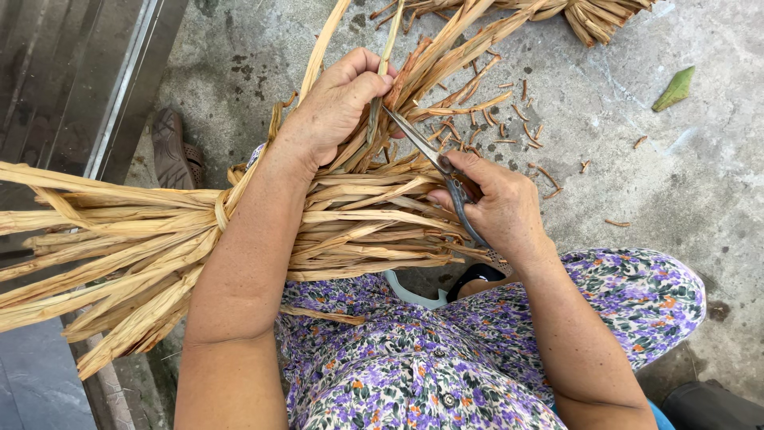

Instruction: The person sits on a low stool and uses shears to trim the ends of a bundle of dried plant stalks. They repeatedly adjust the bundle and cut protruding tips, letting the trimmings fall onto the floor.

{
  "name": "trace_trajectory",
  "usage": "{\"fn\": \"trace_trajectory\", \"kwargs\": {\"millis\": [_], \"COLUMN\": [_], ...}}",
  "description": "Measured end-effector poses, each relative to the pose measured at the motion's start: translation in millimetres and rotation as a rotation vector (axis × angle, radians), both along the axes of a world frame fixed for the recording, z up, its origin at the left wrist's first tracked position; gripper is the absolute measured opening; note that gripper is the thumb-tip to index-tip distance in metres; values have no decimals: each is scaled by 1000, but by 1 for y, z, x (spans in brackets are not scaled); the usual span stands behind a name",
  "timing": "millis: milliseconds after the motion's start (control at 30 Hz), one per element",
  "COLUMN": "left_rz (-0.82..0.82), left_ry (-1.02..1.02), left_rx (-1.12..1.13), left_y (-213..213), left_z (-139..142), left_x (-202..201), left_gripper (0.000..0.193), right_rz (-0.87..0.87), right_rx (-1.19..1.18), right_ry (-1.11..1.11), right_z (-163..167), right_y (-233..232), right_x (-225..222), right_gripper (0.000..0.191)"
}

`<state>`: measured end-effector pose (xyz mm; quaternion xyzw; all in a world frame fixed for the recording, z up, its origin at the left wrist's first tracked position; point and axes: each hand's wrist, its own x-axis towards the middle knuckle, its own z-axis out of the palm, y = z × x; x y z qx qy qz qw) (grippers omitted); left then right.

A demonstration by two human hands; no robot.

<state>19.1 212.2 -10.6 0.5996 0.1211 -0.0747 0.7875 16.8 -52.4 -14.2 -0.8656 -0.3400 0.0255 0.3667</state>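
A thick bundle of dried tan plant stalks (pixel 135 239) lies across my lap, tied with a strip near its left part. My left hand (pixel 338 99) grips a few stalks at the bundle's upper end and holds them up. My right hand (pixel 497 203) holds metal scissors (pixel 434 159), whose blades are parted around the held stalks just below my left thumb.
Short cut stalk bits (pixel 521 131) litter the grey concrete floor. Another stalk bundle (pixel 573 12) lies at the top. A green leaf (pixel 675 87) sits at the upper right. A sandal (pixel 171 151) rests beside a metal frame (pixel 119 87) on the left. My floral clothing (pixel 446 358) fills the bottom.
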Motion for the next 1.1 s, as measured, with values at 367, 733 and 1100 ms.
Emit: {"fn": "trace_trajectory", "kwargs": {"millis": [367, 733, 1100], "left_rz": [6, -12, 181], "left_ry": [-69, -46, -83], "left_rx": [212, 37, 81], "left_y": [2, -1, 3], "left_z": [-12, 9, 3], "left_x": [3, -3, -3], "left_gripper": [10, 27, 38], "right_rz": [20, -232, -33], "right_rx": [-10, 463, 201], "right_ry": [-32, 537, 425], "right_z": [2, -21, -28], "right_y": [4, -22, -27], "right_x": [0, 6, -10], "right_gripper": [50, 37, 44]}}
